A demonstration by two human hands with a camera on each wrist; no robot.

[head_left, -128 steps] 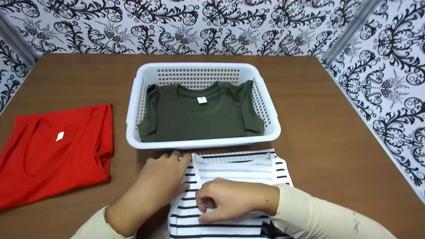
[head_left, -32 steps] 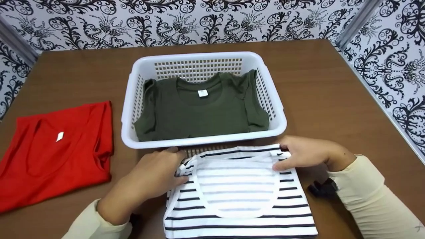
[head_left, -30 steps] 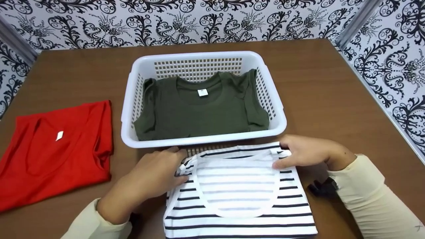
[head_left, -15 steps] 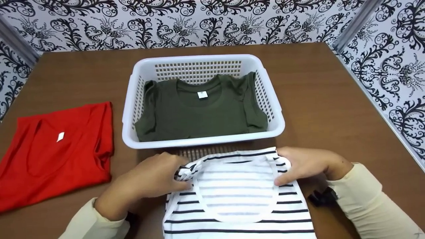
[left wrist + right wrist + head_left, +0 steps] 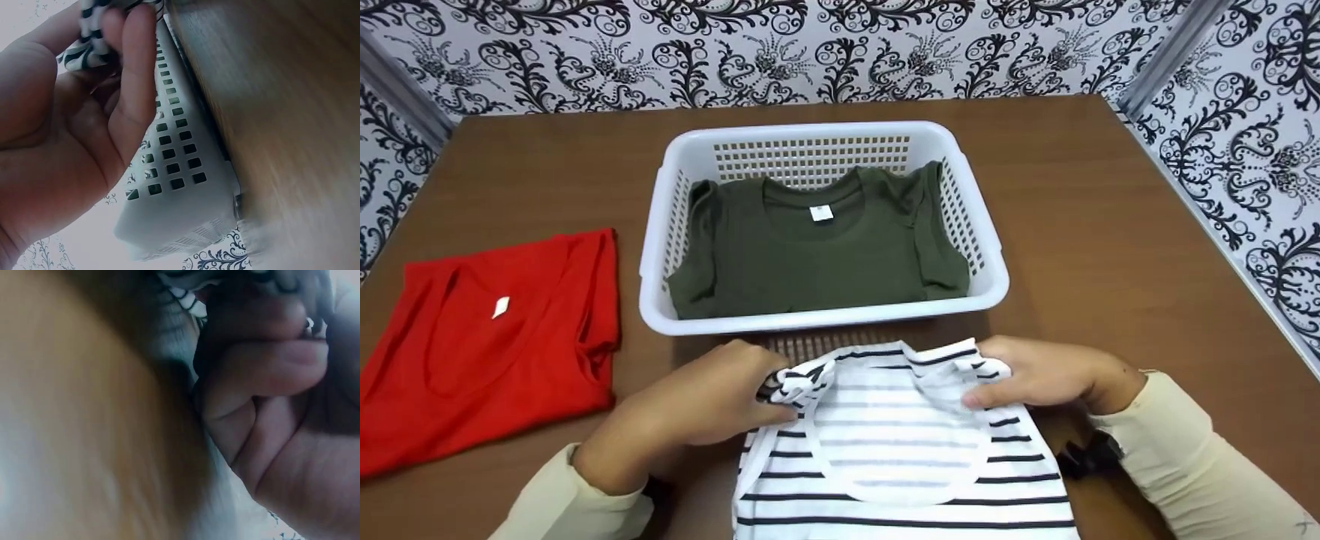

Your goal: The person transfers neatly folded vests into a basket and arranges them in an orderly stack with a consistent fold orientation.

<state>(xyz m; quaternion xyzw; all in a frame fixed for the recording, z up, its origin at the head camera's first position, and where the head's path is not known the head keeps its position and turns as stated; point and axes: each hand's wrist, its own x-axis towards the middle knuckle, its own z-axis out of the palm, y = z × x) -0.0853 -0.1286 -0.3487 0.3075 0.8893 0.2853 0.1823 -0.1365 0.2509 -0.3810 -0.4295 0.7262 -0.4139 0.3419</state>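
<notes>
A white shirt with dark stripes (image 5: 907, 510) lies in front of the basket, its wide neckline facing up. My left hand (image 5: 712, 397) grips the shirt's left shoulder, where the cloth is bunched; the left wrist view shows striped cloth (image 5: 93, 39) between thumb and curled fingers. At the other shoulder my right hand (image 5: 1050, 375) holds the cloth, thumb on top. In the right wrist view the fingers (image 5: 264, 371) are curled under striped fabric, partly dark and blurred. The shirt's lower part runs out of the head view.
A white plastic basket (image 5: 825, 322) with a folded dark green T-shirt (image 5: 825, 262) inside stands just beyond the striped shirt. To the left a folded red shirt (image 5: 510, 352) lies on the brown table (image 5: 1110, 247). Patterned walls (image 5: 840, 60) border the table's back and sides.
My right hand has gone from above the shirt's middle to its right shoulder and gripped it. The left hand has gathered the left shoulder, and the collar edge is lifted and more crumpled.
</notes>
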